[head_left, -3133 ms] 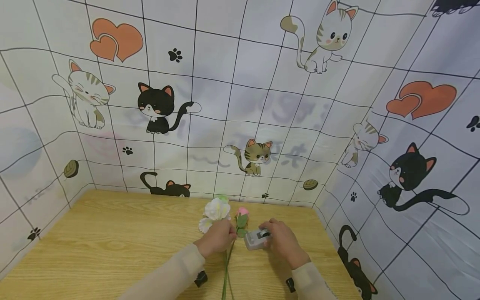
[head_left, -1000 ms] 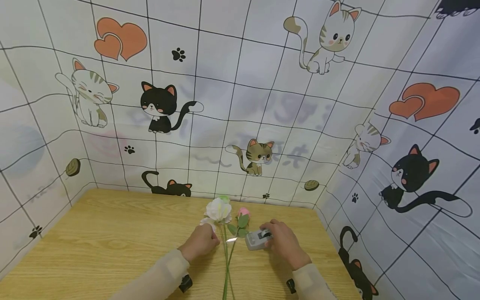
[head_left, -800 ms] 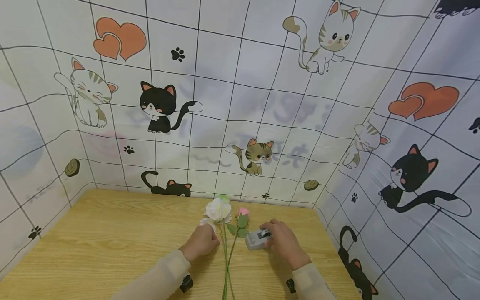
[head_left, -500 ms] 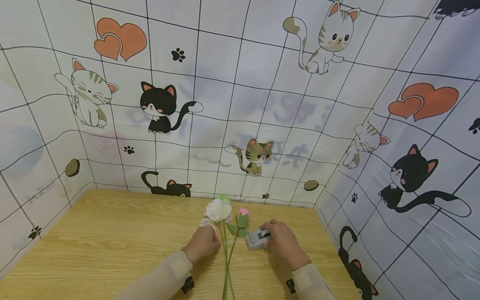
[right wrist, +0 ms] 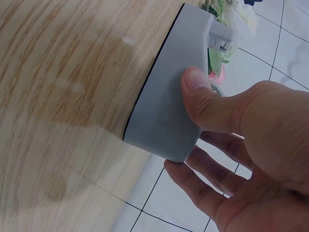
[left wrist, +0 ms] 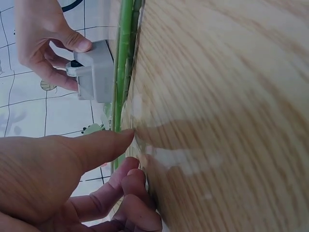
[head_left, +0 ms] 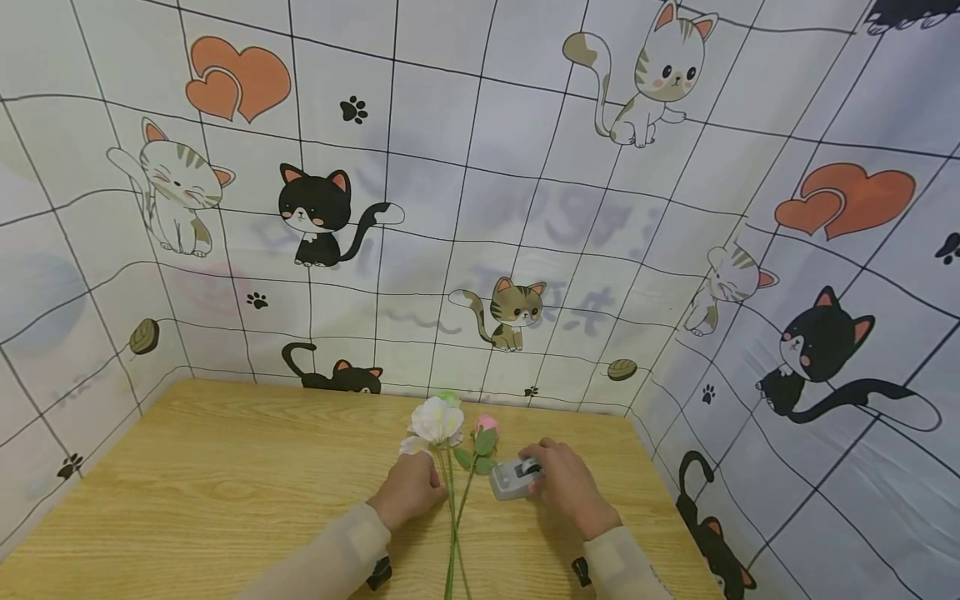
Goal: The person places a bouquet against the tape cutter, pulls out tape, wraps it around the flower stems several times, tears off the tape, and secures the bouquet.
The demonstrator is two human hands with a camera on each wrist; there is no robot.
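My right hand [head_left: 566, 485] grips a grey tape dispenser [head_left: 508, 481], thumb on its near side and fingers on the far side in the right wrist view. To the left, my left hand [head_left: 409, 490] is low over the table beside the green flower stems [head_left: 452, 533]. Its thumb and forefinger pinch the end of a clear tape strip [left wrist: 137, 104], which barely shows against the wood. The white flower [head_left: 437, 419] lies beyond my left hand, and the pink rosebud [head_left: 486, 423] with green leaves lies just past the dispenser. The stems cross and run toward me between both hands.
The wooden table [head_left: 225, 467] stretches out to the left of the flowers. A white cloth [head_left: 420, 208] printed with cats and grid lines hangs behind the table and along both sides. Dark camera mounts sit below both wrists.
My left hand has moved left from over the stems, baring them, then slightly back right. A strip of tape glinted across the stems about a second ago. The right hand and dispenser stay put.
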